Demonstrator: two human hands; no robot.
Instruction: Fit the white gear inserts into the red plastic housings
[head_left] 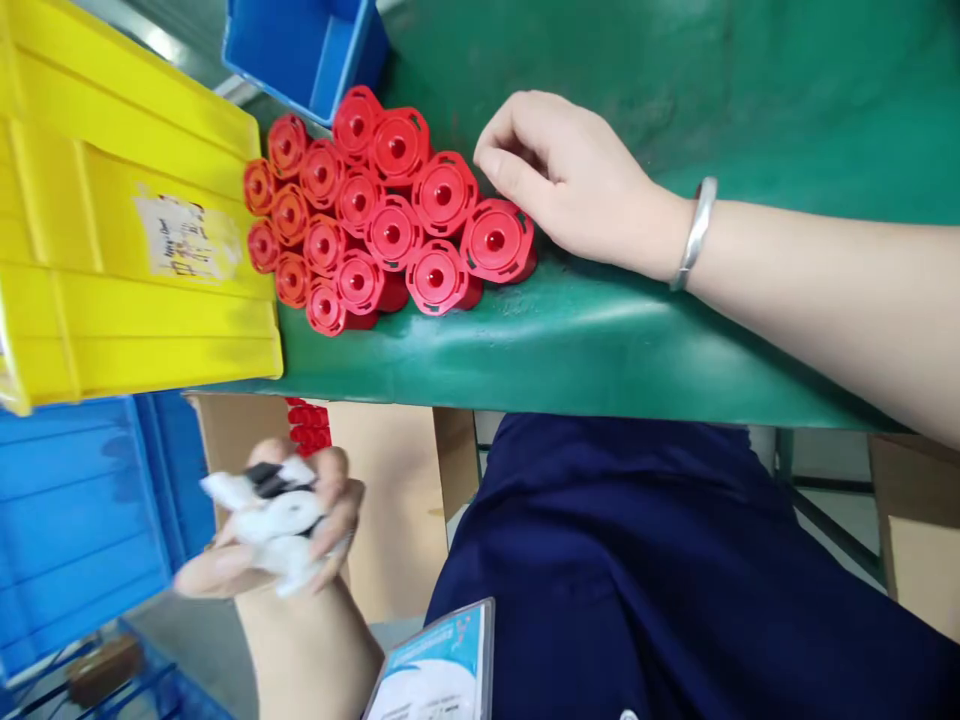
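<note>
My left hand (330, 500), palm up and blurred by motion, is off the table at the lower left. Its fingers curl around a handful of small white plastic parts (289, 515) with a black piece (266, 478) among them. My right hand (551, 175) rests on the green table with its fingers loosely curled and the thumb close to the index finger. I see nothing in it, though the other fingertips are hidden. Just left of it, a cluster of red ribbed-rim plastic parts (391, 232) stands in rows, each with a small hole or knob at its centre.
A yellow crate (150, 330) with a label borders the red parts on the left. Behind them sits a blue bin (277, 50). The green table's (600, 370) front edge runs across the middle. Below stand a blue crate (75, 520) and a cardboard box (390, 500).
</note>
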